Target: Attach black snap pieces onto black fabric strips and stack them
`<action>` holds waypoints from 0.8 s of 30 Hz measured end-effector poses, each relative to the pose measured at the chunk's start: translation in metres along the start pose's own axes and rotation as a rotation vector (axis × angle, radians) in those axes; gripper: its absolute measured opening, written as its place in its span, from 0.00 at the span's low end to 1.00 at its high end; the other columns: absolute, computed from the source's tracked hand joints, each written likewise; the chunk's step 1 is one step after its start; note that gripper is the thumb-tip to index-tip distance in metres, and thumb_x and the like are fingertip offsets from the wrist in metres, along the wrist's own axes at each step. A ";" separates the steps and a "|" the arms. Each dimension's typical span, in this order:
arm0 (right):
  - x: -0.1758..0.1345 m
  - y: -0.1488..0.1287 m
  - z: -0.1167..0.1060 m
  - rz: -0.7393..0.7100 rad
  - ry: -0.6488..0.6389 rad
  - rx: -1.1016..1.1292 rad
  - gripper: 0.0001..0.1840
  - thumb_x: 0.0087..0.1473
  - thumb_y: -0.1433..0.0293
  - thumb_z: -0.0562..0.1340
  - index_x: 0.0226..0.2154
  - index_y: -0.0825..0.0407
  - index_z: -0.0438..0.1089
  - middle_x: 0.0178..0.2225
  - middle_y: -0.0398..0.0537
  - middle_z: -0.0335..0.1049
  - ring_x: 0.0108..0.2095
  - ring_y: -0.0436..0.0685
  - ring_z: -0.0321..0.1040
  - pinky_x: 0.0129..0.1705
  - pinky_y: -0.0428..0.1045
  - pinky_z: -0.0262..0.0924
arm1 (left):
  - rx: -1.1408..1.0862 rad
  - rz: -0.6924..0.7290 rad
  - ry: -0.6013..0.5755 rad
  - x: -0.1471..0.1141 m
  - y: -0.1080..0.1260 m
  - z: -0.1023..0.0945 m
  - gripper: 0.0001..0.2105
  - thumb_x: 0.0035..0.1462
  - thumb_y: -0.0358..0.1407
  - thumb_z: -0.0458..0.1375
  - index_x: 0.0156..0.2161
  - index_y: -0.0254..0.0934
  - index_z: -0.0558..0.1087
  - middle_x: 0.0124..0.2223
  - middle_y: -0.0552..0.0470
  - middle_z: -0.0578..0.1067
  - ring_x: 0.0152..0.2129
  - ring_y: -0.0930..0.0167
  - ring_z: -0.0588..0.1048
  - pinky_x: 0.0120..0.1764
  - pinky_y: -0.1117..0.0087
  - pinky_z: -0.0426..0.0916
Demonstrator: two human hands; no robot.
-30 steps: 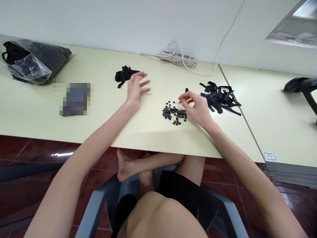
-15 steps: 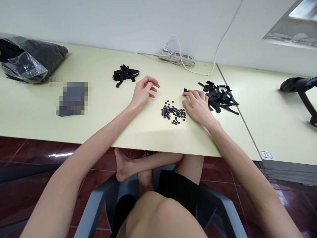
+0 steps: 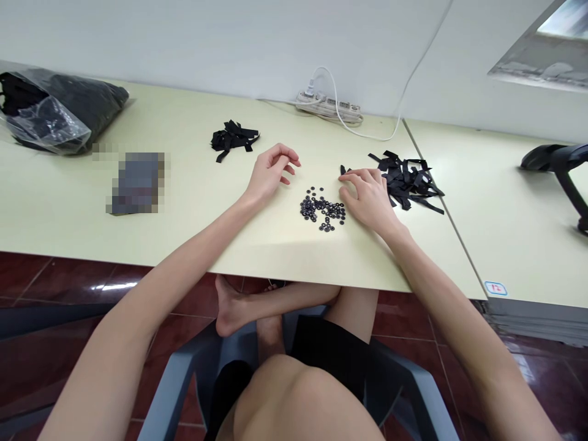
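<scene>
Flat black fabric strips (image 3: 407, 182) lie tangled right of centre on the counter (image 3: 285, 245), beside my bent right grip (image 3: 367, 193); whether it holds the short strip (image 3: 342, 169) at its fingertips (image 3: 344, 177), I cannot tell. Holed black discs (image 3: 318, 205) lie between it and my half-curled, empty left grip (image 3: 271, 171).

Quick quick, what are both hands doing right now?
Left hand: partly open, fingers loosely curled, nothing seen in it.
Right hand: partly open, thumb apart, fingertips by a small black strip; can't tell if they touch it.
</scene>
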State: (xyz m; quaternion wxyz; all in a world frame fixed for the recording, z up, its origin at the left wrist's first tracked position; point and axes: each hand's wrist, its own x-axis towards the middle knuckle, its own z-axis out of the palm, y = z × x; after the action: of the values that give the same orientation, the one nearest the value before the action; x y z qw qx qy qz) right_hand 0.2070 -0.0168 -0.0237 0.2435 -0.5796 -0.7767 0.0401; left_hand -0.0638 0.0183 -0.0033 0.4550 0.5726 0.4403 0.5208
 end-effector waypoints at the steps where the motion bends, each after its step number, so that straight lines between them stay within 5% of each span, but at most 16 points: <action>1: 0.000 0.000 0.001 -0.001 0.012 -0.001 0.20 0.71 0.63 0.56 0.56 0.45 0.80 0.61 0.60 0.78 0.67 0.80 0.63 0.71 0.78 0.56 | 0.004 0.003 -0.005 0.000 0.000 0.000 0.11 0.68 0.26 0.54 0.38 0.42 0.76 0.41 0.50 0.82 0.35 0.71 0.80 0.32 0.72 0.72; 24: 0.000 -0.002 -0.001 0.013 0.062 0.051 0.16 0.69 0.66 0.58 0.46 0.44 0.83 0.51 0.59 0.78 0.58 0.76 0.68 0.70 0.76 0.59 | 0.017 0.000 -0.084 -0.003 -0.002 0.002 0.10 0.65 0.26 0.55 0.38 0.41 0.76 0.41 0.49 0.83 0.35 0.72 0.79 0.32 0.73 0.73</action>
State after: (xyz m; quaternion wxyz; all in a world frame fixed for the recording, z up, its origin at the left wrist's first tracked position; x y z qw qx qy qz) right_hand 0.2060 -0.0182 -0.0218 0.2820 -0.5791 -0.7637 0.0435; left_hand -0.0616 0.0160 -0.0062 0.4682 0.5977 0.4252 0.4927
